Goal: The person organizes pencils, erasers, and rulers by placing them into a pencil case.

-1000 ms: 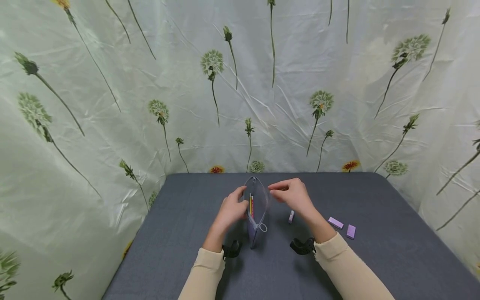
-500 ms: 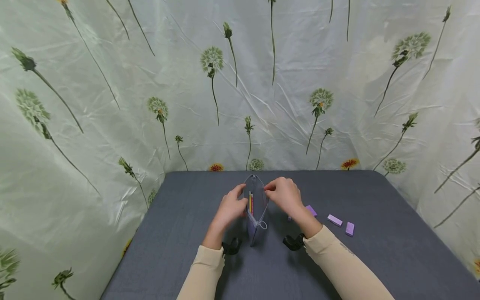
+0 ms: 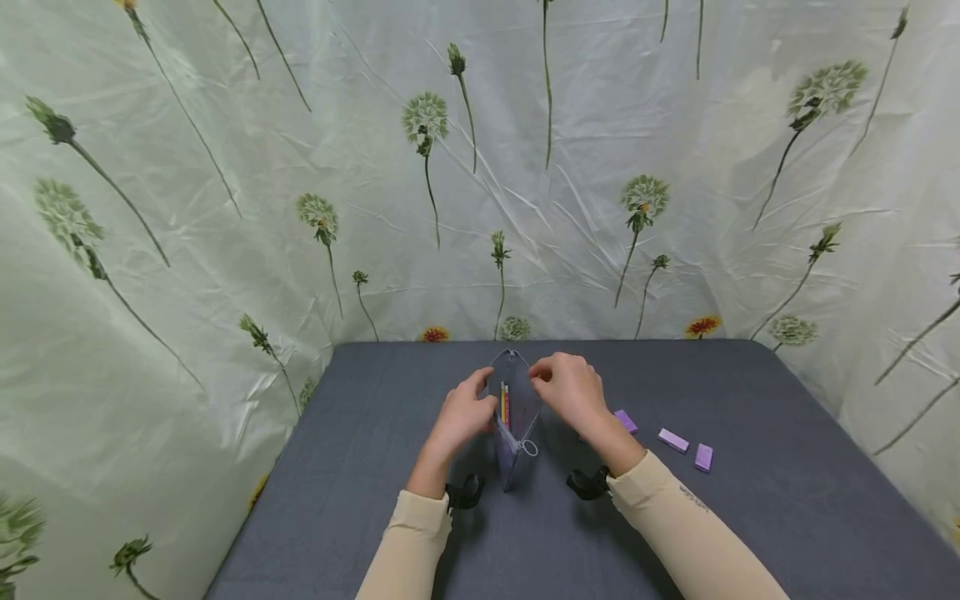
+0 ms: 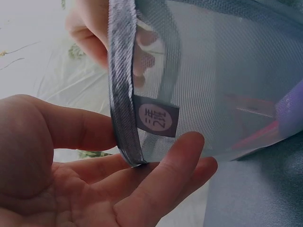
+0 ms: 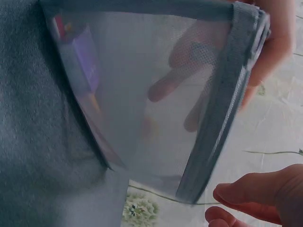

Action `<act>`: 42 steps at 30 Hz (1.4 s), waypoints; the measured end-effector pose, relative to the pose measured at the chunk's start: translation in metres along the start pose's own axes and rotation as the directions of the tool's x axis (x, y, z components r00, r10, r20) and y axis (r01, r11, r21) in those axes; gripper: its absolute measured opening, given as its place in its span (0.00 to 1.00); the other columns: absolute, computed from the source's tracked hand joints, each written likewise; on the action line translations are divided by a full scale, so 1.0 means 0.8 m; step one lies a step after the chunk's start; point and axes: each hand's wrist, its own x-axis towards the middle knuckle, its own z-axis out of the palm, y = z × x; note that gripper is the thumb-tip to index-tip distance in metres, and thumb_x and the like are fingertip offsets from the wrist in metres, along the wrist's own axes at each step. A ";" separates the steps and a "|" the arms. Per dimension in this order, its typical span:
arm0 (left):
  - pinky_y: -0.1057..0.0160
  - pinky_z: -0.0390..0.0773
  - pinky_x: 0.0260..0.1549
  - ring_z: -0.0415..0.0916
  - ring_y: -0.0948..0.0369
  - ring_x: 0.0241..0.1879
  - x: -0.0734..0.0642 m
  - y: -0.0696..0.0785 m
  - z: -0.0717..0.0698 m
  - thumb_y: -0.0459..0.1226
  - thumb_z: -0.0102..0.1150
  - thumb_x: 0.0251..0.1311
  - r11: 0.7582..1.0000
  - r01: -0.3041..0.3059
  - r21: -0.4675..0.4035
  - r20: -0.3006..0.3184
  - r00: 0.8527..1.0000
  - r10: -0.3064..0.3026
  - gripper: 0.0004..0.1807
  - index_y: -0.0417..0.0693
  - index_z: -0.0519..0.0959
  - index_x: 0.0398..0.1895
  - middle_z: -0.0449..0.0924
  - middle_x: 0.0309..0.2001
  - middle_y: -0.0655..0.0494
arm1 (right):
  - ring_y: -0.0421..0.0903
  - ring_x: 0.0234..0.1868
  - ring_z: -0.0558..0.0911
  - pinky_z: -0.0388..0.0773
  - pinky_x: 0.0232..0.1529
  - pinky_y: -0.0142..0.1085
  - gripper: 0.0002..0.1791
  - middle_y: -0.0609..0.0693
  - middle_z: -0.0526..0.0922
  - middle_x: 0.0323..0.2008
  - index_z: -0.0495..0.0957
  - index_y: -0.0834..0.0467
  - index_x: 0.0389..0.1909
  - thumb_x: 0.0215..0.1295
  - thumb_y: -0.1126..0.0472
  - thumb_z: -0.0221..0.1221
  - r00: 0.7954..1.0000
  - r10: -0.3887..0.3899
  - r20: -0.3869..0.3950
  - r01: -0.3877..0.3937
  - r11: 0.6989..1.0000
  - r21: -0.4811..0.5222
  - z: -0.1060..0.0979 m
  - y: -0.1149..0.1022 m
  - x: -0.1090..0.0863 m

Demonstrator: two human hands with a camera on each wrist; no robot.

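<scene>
Head view: the right hand (image 3: 572, 390) has moved closer to the pouch (image 3: 507, 467), its grip unclear, leaving it flanked, the left hand (image 3: 459, 414) pinching it.

1. Two hands — a left hand (image 3: 463, 412) and a right hand (image 3: 573, 390).
2. One mesh pouch (image 3: 507, 463), with one label (image 4: 157, 119).
3. Two slim sticks (image 3: 506, 407) showing inside the pouch in the head view.
4. Purple blocks (image 3: 673, 440) — three showing on one table (image 3: 360, 433), one inside the pouch.
5. Two sleeves (image 3: 412, 533).
</scene>
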 end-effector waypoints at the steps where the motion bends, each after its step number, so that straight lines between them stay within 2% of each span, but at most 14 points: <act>1: 0.55 0.83 0.32 0.80 0.40 0.29 0.000 0.000 0.000 0.34 0.49 0.69 1.000 0.001 -0.005 0.005 1.000 -0.001 0.31 0.54 0.65 0.76 0.63 0.73 0.41 | 0.39 0.20 0.76 0.71 0.18 0.38 0.07 0.44 0.86 0.32 0.90 0.49 0.41 0.64 0.58 0.67 1.000 -0.003 -0.009 0.003 1.000 -0.001 -0.002 0.001 -0.001; 4: 0.54 0.83 0.33 0.79 0.42 0.25 -0.001 -0.001 0.001 0.33 0.48 0.70 1.000 -0.001 -0.011 0.009 1.000 0.001 0.30 0.53 0.65 0.76 0.63 0.73 0.40 | 0.39 0.21 0.77 0.71 0.18 0.38 0.07 0.43 0.86 0.32 0.90 0.48 0.41 0.64 0.58 0.67 0.999 -0.002 -0.039 0.003 1.000 0.016 -0.010 0.007 -0.004; 8: 0.52 0.83 0.33 0.76 0.52 0.19 -0.002 0.000 0.000 0.33 0.48 0.70 1.000 -0.007 -0.011 0.010 1.000 0.007 0.30 0.53 0.65 0.76 0.63 0.73 0.39 | 0.42 0.26 0.80 0.74 0.21 0.38 0.08 0.44 0.86 0.33 0.89 0.48 0.43 0.64 0.58 0.68 0.998 0.016 -0.059 -0.013 0.998 0.054 -0.028 0.019 -0.008; 14: 0.46 0.82 0.36 0.71 0.58 0.15 -0.002 0.003 -0.001 0.34 0.48 0.70 1.000 0.002 -0.012 0.011 1.000 -0.002 0.31 0.54 0.64 0.76 0.63 0.73 0.40 | 0.48 0.36 0.85 0.78 0.29 0.42 0.12 0.47 0.87 0.37 0.87 0.50 0.49 0.65 0.58 0.67 0.999 0.045 -0.026 -0.042 0.991 0.123 -0.058 0.044 -0.015; 18: 0.45 0.82 0.36 0.73 0.56 0.16 -0.002 0.003 -0.001 0.33 0.48 0.69 1.000 0.003 -0.004 0.006 1.000 -0.003 0.31 0.54 0.64 0.76 0.64 0.72 0.40 | 0.51 0.40 0.85 0.79 0.33 0.45 0.16 0.50 0.87 0.39 0.86 0.52 0.53 0.65 0.59 0.67 0.999 0.049 0.007 -0.050 0.989 0.137 -0.072 0.059 -0.022; 22: 0.45 0.82 0.35 0.79 0.49 0.23 0.000 0.001 0.000 0.33 0.49 0.69 1.000 0.002 0.000 0.003 1.000 -0.002 0.31 0.53 0.65 0.76 0.64 0.72 0.40 | 0.50 0.40 0.85 0.80 0.34 0.45 0.18 0.49 0.87 0.39 0.84 0.53 0.55 0.65 0.58 0.67 0.998 0.056 0.033 -0.060 0.990 0.131 -0.077 0.071 -0.026; 26: 0.47 0.82 0.35 0.82 0.53 0.31 0.002 0.000 -0.001 0.33 0.49 0.68 1.000 0.002 -0.001 0.002 1.000 -0.002 0.31 0.52 0.65 0.76 0.64 0.72 0.40 | 0.50 0.39 0.85 0.79 0.32 0.43 0.20 0.49 0.86 0.39 0.83 0.53 0.57 0.64 0.57 0.68 0.995 0.052 0.080 -0.059 0.994 0.097 -0.066 0.081 -0.027; 29: 0.50 0.83 0.33 0.82 0.56 0.37 0.002 0.001 -0.003 0.33 0.49 0.68 1.000 0.002 0.000 -0.002 1.000 -0.002 0.31 0.52 0.65 0.76 0.64 0.72 0.40 | 0.50 0.39 0.84 0.78 0.30 0.43 0.24 0.52 0.86 0.42 0.82 0.54 0.60 0.62 0.55 0.69 0.986 0.056 0.160 -0.066 0.996 0.059 -0.049 0.088 -0.028; 35: 0.54 0.82 0.31 0.81 0.44 0.29 0.001 0.001 -0.004 0.34 0.49 0.69 1.000 0.006 0.008 0.003 1.000 -0.006 0.31 0.54 0.65 0.76 0.64 0.72 0.40 | 0.51 0.38 0.82 0.77 0.33 0.47 0.36 0.58 0.83 0.50 0.77 0.57 0.66 0.56 0.53 0.74 0.945 0.089 0.315 -0.096 0.995 0.005 -0.017 0.101 -0.033; 39: 0.51 0.82 0.32 0.80 0.42 0.27 0.001 -0.001 -0.004 0.33 0.49 0.69 1.000 0.010 -0.006 0.010 1.000 -0.010 0.31 0.54 0.65 0.76 0.63 0.72 0.39 | 0.54 0.44 0.81 0.77 0.38 0.51 0.43 0.58 0.81 0.51 0.74 0.57 0.68 0.49 0.51 0.78 0.925 0.075 0.373 -0.068 0.997 -0.030 -0.007 0.110 -0.036; 42: 0.49 0.83 0.33 0.80 0.41 0.29 0.002 -0.003 -0.004 0.33 0.49 0.69 1.000 0.014 -0.016 0.010 1.000 -0.014 0.31 0.53 0.65 0.76 0.63 0.73 0.38 | 0.57 0.49 0.80 0.77 0.43 0.54 0.47 0.58 0.81 0.49 0.73 0.58 0.68 0.45 0.50 0.79 0.922 0.040 0.386 -0.021 0.998 -0.053 -0.002 0.119 -0.035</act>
